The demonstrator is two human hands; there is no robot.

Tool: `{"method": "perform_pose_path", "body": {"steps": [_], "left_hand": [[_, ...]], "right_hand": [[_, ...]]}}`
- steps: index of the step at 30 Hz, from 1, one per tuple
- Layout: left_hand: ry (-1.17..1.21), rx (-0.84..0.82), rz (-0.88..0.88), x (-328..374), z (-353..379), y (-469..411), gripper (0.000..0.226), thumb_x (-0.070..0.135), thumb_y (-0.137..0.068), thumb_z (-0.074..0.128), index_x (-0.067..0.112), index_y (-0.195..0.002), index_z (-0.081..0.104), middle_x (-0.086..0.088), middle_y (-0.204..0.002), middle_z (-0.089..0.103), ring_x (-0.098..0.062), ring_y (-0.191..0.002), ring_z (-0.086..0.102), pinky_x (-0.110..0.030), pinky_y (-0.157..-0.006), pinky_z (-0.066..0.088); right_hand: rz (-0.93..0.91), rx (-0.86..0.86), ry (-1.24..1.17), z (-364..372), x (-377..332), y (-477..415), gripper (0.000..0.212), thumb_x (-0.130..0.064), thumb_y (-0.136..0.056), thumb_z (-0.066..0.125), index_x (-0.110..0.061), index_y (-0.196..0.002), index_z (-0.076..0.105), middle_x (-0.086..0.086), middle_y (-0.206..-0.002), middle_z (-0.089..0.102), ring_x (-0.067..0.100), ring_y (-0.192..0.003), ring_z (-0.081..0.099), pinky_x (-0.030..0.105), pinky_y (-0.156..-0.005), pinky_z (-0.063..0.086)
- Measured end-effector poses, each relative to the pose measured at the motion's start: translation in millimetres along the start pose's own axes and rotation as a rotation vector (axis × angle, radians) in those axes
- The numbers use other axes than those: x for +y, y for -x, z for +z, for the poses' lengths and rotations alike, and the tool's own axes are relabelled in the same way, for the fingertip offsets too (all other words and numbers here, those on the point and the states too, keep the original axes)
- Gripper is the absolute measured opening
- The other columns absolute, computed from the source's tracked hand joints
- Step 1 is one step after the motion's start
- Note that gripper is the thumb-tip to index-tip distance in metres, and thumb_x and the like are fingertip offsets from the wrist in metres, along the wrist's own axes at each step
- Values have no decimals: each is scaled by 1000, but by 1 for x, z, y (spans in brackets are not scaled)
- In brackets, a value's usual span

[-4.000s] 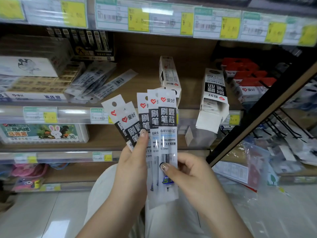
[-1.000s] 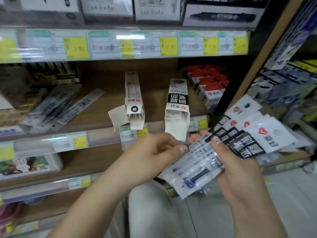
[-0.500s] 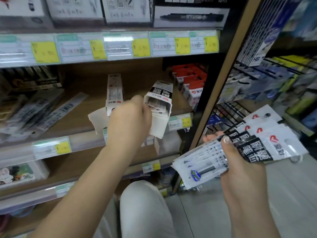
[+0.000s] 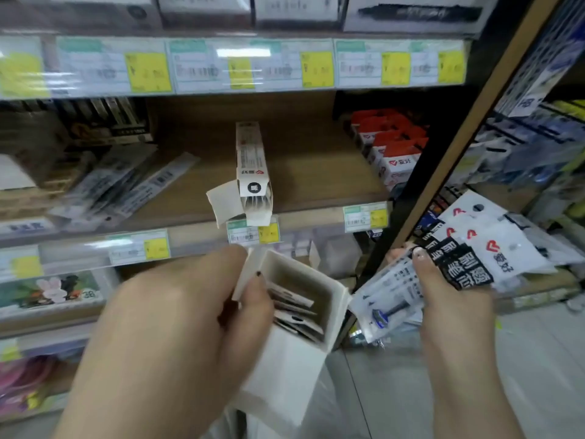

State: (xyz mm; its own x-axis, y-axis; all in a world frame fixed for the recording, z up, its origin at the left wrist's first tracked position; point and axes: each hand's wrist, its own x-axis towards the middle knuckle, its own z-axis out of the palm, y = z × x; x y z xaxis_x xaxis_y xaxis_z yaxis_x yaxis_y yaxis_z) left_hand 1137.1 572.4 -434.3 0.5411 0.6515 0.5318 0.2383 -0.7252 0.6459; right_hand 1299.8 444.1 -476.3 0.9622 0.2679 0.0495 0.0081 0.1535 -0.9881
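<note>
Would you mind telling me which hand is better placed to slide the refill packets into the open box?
Probably the right hand: it pinches the refill packets, whose lower ends lie beside the open box. The left hand is busy gripping that box.

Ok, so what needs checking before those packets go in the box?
1. Box open: ok, its top flap is up and the mouth faces the camera.
2. Left hand grips box: ok, thumb over the rim.
3. Right hand holds packets: ok, thumb pinches them.
4. Packets squared into one stack: not ok, they are fanned out.
5. Packets lined up with the mouth: not ok, they lie beside the box, tilted.
6. Room inside: cannot tell; other packets fill one side and the gap may not take the whole bunch.
</note>
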Motion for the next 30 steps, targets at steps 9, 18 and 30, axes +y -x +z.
{"method": "perform_pose_path", "body": {"steps": [9, 18, 30], "left_hand": [[-329, -285, 66, -42, 22, 40, 19, 32, -70, 44, 32, -71, 26, -1, -43, 39, -20, -36, 46, -8, -42, 5], [-180, -208, 43, -47, 31, 56, 32, 19, -80, 42, 29, -111, 46, 9, -124, 51, -18, -79, 62, -29, -51, 49], [-201, -622, 203, -52, 22, 48, 50, 69, -74, 53, 23, -93, 61, -2, -133, 53, -18, -93, 63, -21, -64, 45]], "right_hand": [[19, -27, -59, 24, 21, 12, 19, -25, -77, 71, -28, -96, 69, -12, -104, 72, 10, -103, 66, 39, -97, 48], [7, -114, 26, 38, 32, 25, 23, -7, -86, 61, -27, -75, 65, -30, -69, 68, -13, -74, 64, 9, -71, 48], [14, -86, 31, 40, 33, 18, 30, -28, -77, 72, -20, -106, 67, -9, -105, 72, 6, -102, 65, 30, -92, 50]]}}
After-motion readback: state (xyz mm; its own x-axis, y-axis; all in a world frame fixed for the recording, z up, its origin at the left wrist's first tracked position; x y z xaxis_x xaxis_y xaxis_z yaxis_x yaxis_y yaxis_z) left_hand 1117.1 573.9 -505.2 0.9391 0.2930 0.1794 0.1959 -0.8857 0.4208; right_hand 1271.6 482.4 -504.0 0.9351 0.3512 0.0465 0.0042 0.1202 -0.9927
